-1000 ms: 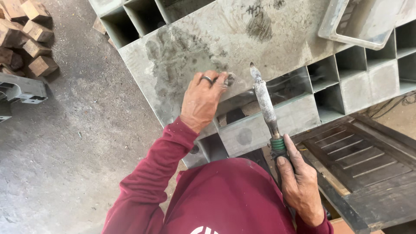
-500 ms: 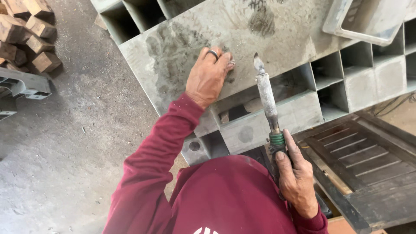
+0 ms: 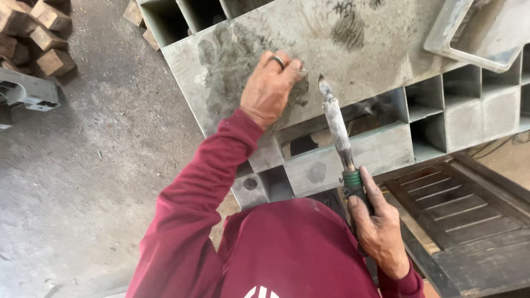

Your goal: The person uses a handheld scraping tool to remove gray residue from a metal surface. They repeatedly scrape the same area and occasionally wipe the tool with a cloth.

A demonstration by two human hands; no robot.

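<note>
- The left hand [image 3: 269,88], with a dark ring on one finger, is pressed on the big grey metal slab with square holes along its sides [image 3: 386,60]. The fingers are curled, and nothing can be seen held in them.
- A dark smudge on the slab is partly covered by this hand, so what the fingertips touch cannot be made out.
- The right hand [image 3: 378,229] is closed around the handle of a long grey pointed metal tool with a green band near the grip [image 3: 338,129].
- The tool's handle is hidden inside the fist. Only the shaft and the tip are seen.
- The tip is held up just beside the left hand's fingers. Whether it touches the slab cannot be told.
- The tool's shaft is laid across the slab's side wall, where the square holes are dark inside.
- A flat grey metal tray with a raised rim [image 3: 475,33] is seen on the slab at the top right. It is cut off by the edge of the picture.
- The dark red long-sleeved shirt [image 3: 287,248] fills the bottom of the picture, and the body under it is hidden.
- A dark wooden panel with slats [image 3: 458,215] is seen at the lower right, partly under the slab.
- A pile of brown wooden blocks [image 3: 38,33] is seen at the top left on the grey concrete floor [image 3: 94,182], well apart from both hands.
- A small grey metal part [image 3: 27,94] lies below the blocks, cut off at the left edge.
</note>
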